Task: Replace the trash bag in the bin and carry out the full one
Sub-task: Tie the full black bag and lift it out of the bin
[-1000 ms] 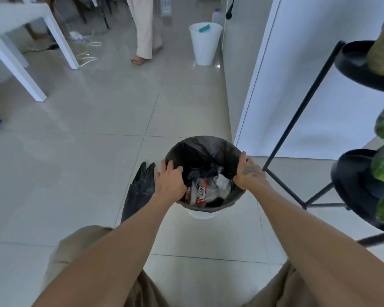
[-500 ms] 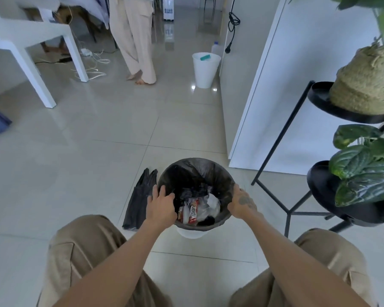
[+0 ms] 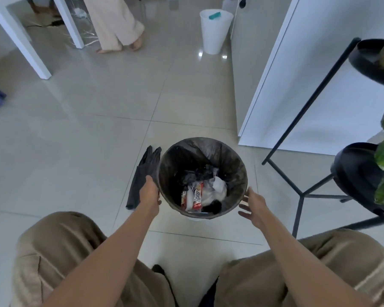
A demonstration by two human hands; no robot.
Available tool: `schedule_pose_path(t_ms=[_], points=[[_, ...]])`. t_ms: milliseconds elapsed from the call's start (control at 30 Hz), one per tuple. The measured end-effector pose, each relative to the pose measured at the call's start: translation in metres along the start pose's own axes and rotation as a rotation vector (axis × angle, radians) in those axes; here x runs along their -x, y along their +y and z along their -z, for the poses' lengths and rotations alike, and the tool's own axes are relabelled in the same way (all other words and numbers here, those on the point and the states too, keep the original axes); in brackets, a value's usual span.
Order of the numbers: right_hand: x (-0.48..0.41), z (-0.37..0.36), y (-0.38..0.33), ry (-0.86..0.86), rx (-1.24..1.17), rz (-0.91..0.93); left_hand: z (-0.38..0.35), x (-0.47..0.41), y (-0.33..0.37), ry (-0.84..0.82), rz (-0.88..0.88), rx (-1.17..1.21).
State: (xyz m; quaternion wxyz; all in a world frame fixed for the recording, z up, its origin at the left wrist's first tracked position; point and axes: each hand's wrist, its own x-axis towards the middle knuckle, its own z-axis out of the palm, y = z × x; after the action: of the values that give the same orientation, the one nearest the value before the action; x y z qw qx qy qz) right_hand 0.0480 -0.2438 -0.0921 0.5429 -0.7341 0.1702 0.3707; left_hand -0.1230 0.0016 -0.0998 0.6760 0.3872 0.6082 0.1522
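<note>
A small round bin stands on the tiled floor, lined with a black trash bag (image 3: 200,154) folded over its rim. Wrappers and crumpled paper (image 3: 200,193) lie inside. A folded spare black bag (image 3: 142,173) lies flat on the floor just left of the bin. My left hand (image 3: 150,190) rests against the bin's left outer side, below the rim, fingers pointing down. My right hand (image 3: 253,203) hovers by the bin's right side with its fingers spread, holding nothing; I cannot tell whether it touches the bag.
A black metal plant stand (image 3: 302,191) with pots and leaves stands close on the right. A white wall panel (image 3: 319,96) is behind the bin. Farther off are a white bin (image 3: 215,29), a white table leg (image 3: 27,49) and a person's legs (image 3: 118,25).
Both hands have come off the top of the bag's rim. The left has slid down the bin's outer side and the right has pulled away with its fingers spread.
</note>
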Motion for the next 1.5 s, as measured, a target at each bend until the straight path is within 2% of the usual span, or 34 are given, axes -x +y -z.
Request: schedule_pose_path(t_ms=[167,433,667,833,933,1067,1233,1300,1400,1500], points=[[-0.014,-0.010,0.006,-0.033,-0.096,-0.082,-0.006,0.000,-0.015,-0.185,0.111,0.026],[-0.025,-0.015,0.006,-0.016,-0.151,-0.106,-0.001,-0.052,-0.026,-0.228,0.136,-0.059],[-0.018,-0.013,-0.004,0.036,-0.168,-0.089,-0.001,-0.021,0.005,-0.091,0.089,0.050],[-0.010,-0.006,-0.018,0.111,-0.355,0.003,0.004,-0.013,0.032,-0.073,-0.016,0.132],[-0.001,-0.001,-0.030,0.143,-0.426,0.082,0.003,0.003,0.047,-0.113,-0.134,0.048],[0.014,0.001,-0.046,0.185,-0.357,0.203,0.004,0.025,0.048,-0.139,-0.259,-0.181],[0.038,0.000,-0.068,0.066,0.070,0.330,0.011,0.030,0.046,-0.108,-0.305,-0.306],[0.045,-0.002,-0.077,0.028,0.155,0.364,0.012,0.034,0.049,-0.066,-0.344,-0.356],[0.054,-0.006,-0.087,-0.013,0.135,0.452,0.016,0.035,0.050,-0.013,-0.385,-0.434],[0.063,-0.012,-0.089,-0.167,-0.060,0.427,0.022,0.031,0.051,0.036,-0.426,-0.524]])
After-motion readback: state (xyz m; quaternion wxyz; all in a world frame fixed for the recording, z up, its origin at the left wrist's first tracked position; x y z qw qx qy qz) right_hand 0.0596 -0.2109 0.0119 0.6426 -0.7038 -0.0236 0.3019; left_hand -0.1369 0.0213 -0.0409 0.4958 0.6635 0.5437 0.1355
